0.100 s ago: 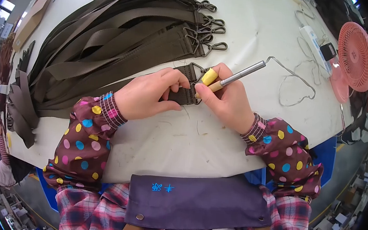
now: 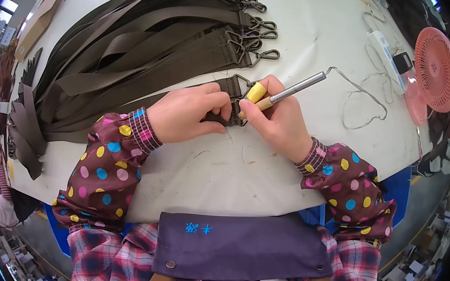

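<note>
My left hand (image 2: 187,112) is closed on the end of a dark olive webbing strap (image 2: 231,88), its fingers bent over the stitched part. A metal ring (image 2: 242,82) sits at the strap's end. My right hand (image 2: 279,124) grips a soldering-iron-like tool with a tan handle and silver barrel (image 2: 299,88); the barrel slants up and away to the right. Something yellow (image 2: 256,93), like a wrap, shows around my right index finger. My right thumb and fingertips are beside the strap end. The tool's lower end and the strap's underside are partly hidden.
A large heap of dark straps (image 2: 136,49) with metal snap hooks (image 2: 267,54) lies to the far left. A pink fan (image 2: 436,69) and a white power strip (image 2: 384,56) stand at the right. A thin grey cord (image 2: 384,109) loops on the white table (image 2: 310,166).
My left hand has shifted slightly right and up along the strap, nearer the ring. My right hand and the tool have hardly moved.
</note>
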Demonstrator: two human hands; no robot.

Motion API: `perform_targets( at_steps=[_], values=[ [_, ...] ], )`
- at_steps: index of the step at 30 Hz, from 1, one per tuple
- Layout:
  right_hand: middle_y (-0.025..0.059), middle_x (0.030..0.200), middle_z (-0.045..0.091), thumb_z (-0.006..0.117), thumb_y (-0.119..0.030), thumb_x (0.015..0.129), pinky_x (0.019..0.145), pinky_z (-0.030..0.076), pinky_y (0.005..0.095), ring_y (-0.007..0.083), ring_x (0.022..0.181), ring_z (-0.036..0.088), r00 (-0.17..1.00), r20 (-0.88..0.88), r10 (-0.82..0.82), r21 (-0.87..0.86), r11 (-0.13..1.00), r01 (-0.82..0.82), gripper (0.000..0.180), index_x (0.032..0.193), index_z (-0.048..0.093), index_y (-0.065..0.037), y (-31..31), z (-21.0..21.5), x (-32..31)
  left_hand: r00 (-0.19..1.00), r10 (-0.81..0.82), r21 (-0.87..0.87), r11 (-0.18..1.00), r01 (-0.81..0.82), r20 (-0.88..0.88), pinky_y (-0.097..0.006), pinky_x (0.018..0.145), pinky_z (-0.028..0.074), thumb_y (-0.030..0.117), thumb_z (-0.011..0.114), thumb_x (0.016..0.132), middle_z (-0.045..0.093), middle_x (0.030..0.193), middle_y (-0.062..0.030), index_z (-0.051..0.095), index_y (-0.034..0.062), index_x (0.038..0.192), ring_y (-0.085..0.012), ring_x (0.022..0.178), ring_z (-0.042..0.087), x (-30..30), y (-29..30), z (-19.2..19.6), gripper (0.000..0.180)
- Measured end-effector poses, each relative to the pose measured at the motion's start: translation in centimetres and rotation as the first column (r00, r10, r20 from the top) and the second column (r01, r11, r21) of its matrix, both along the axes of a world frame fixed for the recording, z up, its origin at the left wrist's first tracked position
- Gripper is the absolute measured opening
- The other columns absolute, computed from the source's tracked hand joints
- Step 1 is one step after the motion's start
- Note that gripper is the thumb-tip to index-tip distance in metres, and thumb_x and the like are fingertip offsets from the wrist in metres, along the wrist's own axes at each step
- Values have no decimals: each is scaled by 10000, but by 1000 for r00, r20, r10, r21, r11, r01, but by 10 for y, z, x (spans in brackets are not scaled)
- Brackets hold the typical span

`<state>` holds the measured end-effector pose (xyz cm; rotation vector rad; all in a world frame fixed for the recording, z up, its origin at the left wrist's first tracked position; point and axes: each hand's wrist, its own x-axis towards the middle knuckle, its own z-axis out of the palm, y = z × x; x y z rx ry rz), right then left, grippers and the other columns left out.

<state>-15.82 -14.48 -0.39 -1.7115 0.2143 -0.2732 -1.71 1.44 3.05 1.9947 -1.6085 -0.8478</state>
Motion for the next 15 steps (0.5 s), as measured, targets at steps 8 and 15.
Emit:
perform_targets(
  at_steps=[8,15],
  values=[
    [29,641,547,665,-149,842,496,402,241,71,541,492,999,25,22,-41,999,-21,249,842,448,-27,2,-4,1,985,45,-48,997,-53,-164,-307,648,456,127,695,803,507,841,-57,563,66,842,-181,713,542,5,3,-8,150],
    [31,670,544,669,-139,839,504,402,236,71,556,493,1000,17,21,-26,999,-20,242,853,454,-28,0,-6,0,983,65,-60,995,-76,-173,-298,665,462,114,697,802,507,880,-58,560,67,878,-184,736,543,-1,2,-3,164]
  ],
)
